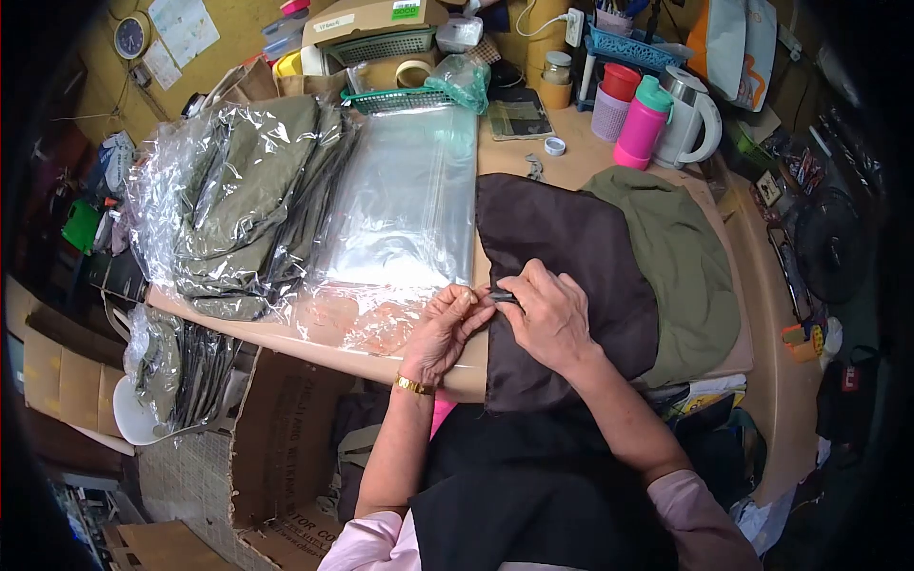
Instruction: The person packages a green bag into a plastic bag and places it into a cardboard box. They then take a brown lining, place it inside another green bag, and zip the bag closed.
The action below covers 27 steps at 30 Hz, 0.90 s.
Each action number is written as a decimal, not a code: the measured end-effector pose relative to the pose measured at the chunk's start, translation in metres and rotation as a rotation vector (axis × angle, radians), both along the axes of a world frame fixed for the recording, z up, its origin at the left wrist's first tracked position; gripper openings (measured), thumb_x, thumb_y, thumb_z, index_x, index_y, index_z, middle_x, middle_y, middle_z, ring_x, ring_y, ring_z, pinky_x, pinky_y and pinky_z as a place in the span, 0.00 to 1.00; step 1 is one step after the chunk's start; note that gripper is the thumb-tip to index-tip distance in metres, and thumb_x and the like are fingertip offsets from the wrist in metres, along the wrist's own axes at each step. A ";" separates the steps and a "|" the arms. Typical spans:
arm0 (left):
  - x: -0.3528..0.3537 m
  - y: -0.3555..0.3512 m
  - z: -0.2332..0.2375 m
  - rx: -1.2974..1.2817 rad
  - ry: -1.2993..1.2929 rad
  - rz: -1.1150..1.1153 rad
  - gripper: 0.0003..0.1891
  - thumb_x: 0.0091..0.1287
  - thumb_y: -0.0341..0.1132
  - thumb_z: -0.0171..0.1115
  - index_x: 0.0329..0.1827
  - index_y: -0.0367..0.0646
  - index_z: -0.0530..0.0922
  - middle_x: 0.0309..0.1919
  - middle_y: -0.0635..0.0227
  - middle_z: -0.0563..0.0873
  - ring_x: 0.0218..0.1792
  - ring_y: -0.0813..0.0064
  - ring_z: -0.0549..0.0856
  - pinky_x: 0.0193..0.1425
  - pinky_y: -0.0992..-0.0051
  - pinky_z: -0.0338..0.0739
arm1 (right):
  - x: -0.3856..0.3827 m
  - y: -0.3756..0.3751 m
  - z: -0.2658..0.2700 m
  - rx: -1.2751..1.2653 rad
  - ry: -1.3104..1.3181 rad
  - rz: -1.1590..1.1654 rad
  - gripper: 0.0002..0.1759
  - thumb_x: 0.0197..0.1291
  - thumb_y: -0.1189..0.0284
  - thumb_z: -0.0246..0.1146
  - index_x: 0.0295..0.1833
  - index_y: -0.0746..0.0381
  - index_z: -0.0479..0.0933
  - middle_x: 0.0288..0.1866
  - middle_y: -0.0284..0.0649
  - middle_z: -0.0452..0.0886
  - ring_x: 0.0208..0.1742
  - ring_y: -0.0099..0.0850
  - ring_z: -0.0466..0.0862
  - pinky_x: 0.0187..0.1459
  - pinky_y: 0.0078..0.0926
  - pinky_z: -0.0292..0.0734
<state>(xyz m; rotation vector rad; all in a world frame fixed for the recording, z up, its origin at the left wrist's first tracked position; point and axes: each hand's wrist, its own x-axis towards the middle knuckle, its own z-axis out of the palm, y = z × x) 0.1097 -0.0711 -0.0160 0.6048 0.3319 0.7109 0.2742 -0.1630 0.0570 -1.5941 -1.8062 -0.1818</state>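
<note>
Counter (590,157): carries everything; its near edge lets cloth hang down toward the person.
Bagged garments (248,200): heaped at the counter's left edge, clear of the working spot.
Clear bags (405,200): flat stack mid-counter, just beside the cloth and within reach.
Brown cloth (571,276): spread at the near edge over an olive garment (685,266), its lower end draped off.
Right hand (552,319): fingers closed, pinching the cloth's left edge.
Left hand (440,333): pinched shut on the same edge, probably to steady it.

The table (571,169) carries brown cloth (562,252), green cloth (687,266) and clear bags (405,205).
</note>
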 end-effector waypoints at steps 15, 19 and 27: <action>-0.001 0.001 -0.002 -0.001 -0.009 -0.011 0.05 0.73 0.31 0.62 0.42 0.39 0.79 0.53 0.61 0.85 0.56 0.69 0.85 0.67 0.67 0.81 | -0.006 0.003 0.008 0.019 0.021 -0.079 0.11 0.48 0.74 0.73 0.40 0.59 0.84 0.35 0.35 0.76 0.34 0.34 0.81 0.35 0.34 0.72; 0.000 0.001 -0.005 0.015 -0.019 -0.017 0.05 0.73 0.31 0.62 0.42 0.39 0.79 0.53 0.61 0.85 0.55 0.72 0.86 0.66 0.68 0.81 | -0.007 0.001 0.005 -0.018 -0.061 -0.021 0.14 0.50 0.74 0.72 0.44 0.58 0.85 0.33 0.35 0.74 0.32 0.35 0.81 0.35 0.36 0.73; -0.001 -0.002 0.000 0.011 -0.012 -0.021 0.05 0.73 0.32 0.62 0.42 0.38 0.80 0.56 0.58 0.84 0.60 0.65 0.84 0.68 0.66 0.79 | 0.003 0.016 -0.012 -0.091 0.292 -0.066 0.13 0.63 0.74 0.63 0.52 0.55 0.83 0.40 0.40 0.75 0.40 0.43 0.83 0.42 0.40 0.79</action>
